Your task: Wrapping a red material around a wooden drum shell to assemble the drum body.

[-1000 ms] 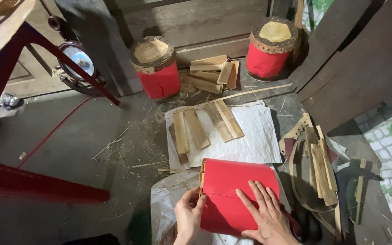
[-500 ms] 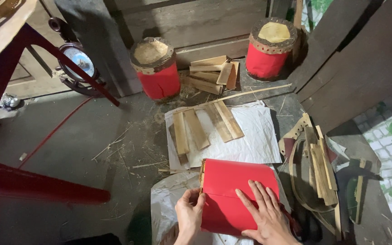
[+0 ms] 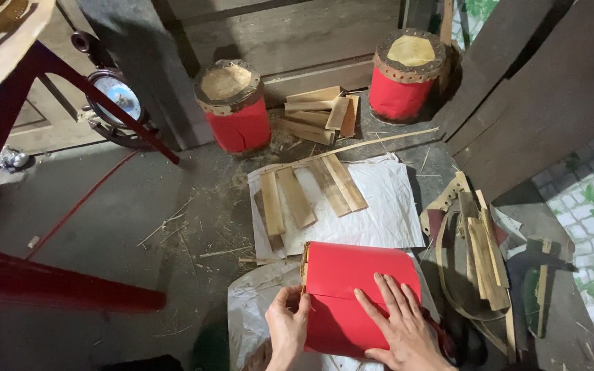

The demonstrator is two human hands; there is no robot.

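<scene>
Both hands, left hand (image 3: 287,328) and right hand (image 3: 397,328), apparently flat at red sheet (image 3: 359,288) edges.

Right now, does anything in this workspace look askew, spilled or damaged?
Mostly just mess. Straw-like scraps are strewn over the floor, and wooden slats lie loosely on a white sheet. The red paper under the left hand and right hand looks smooth and untorn.
</scene>
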